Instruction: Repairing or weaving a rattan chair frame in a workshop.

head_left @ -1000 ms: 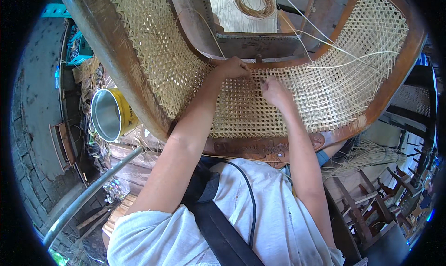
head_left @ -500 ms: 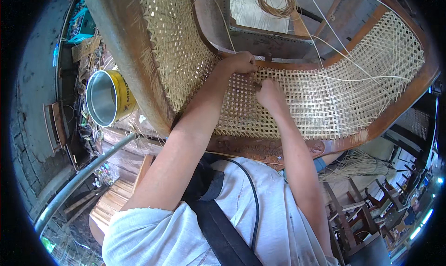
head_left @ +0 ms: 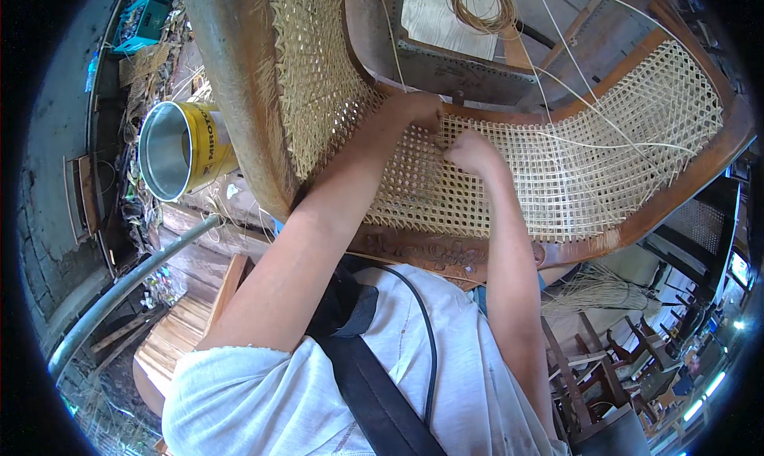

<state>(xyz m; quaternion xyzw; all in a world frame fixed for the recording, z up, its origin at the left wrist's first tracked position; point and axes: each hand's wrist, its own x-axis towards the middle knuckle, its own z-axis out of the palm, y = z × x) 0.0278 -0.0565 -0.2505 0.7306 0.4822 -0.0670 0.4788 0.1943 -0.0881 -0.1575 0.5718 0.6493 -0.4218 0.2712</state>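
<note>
Woven cane webbing (head_left: pixel 549 187) with open holes fills a curved wooden chair frame (head_left: pixel 645 227). Against the inner rail, at the upper edge of the weave, rests my left hand (head_left: pixel 422 111), fingers curled closed; whatever they grip is hidden. My right hand (head_left: pixel 474 152) is just right of it and a little nearer to me, bent into a fist over the mesh. What it pinches is too small to make out. Loose cane strands (head_left: pixel 617 145) trail over the right part of the weave, and one long strand (head_left: pixel 390 38) rises near my left hand.
A coil of cane (head_left: pixel 483 6) hangs at the top. Left of the chair is a yellow metal bucket (head_left: pixel 208 147), with a metal pipe (head_left: pixel 135 285) and wooden slats (head_left: pixel 177 337) nearer to me. A bundle of cane strands (head_left: pixel 601 287) and dark chair frames (head_left: pixel 609 368) stand at lower right.
My right hand has turned and moved slightly right, its knuckles higher. My left hand stays at the rail. The whole view has shifted a little.
</note>
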